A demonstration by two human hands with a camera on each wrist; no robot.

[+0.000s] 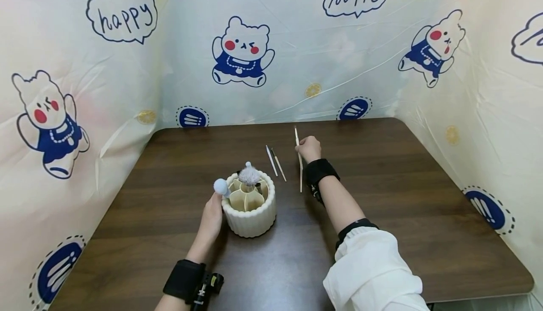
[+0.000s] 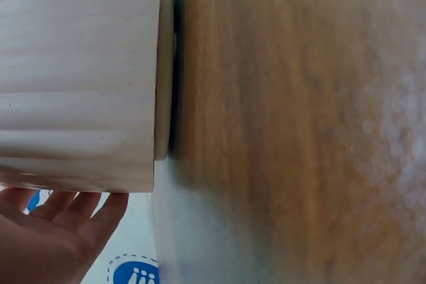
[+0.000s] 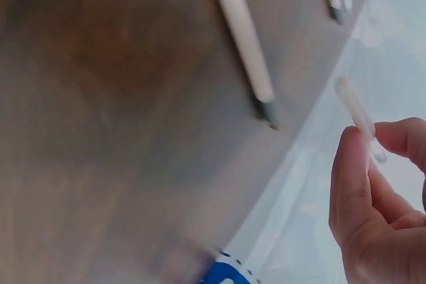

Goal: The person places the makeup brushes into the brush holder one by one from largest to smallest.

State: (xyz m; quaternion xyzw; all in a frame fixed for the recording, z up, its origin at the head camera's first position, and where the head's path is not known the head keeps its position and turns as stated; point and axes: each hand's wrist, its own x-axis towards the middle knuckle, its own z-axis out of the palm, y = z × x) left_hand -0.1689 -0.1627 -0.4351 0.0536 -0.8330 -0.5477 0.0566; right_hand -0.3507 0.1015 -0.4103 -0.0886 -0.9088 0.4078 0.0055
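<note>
A cream pen holder point(image 1: 250, 224) with a ribbed wall and inner compartments stands on the table. My left hand point(image 1: 210, 216) touches its left side; in the left wrist view, extended fingers point(image 2: 106, 214) meet the wall. Beyond the holder, my right hand point(image 1: 309, 149) pinches a thin whitish stick point(image 3: 356, 108) between thumb and fingers. A pale pen point(image 3: 243, 34) with a dark tip lies on the table beside that hand. Two more slim pens, a white one point(image 1: 271, 161) and a beige one point(image 1: 278, 165), lie side by side between the holder and the right hand.
A pale blue ball topper point(image 1: 220, 186) and a grey fluffy topper point(image 1: 249, 175) stick up from the holder. Patterned sheeting point(image 1: 292, 66) hangs behind the brown table's point(image 1: 403, 198) far edge and along both sides.
</note>
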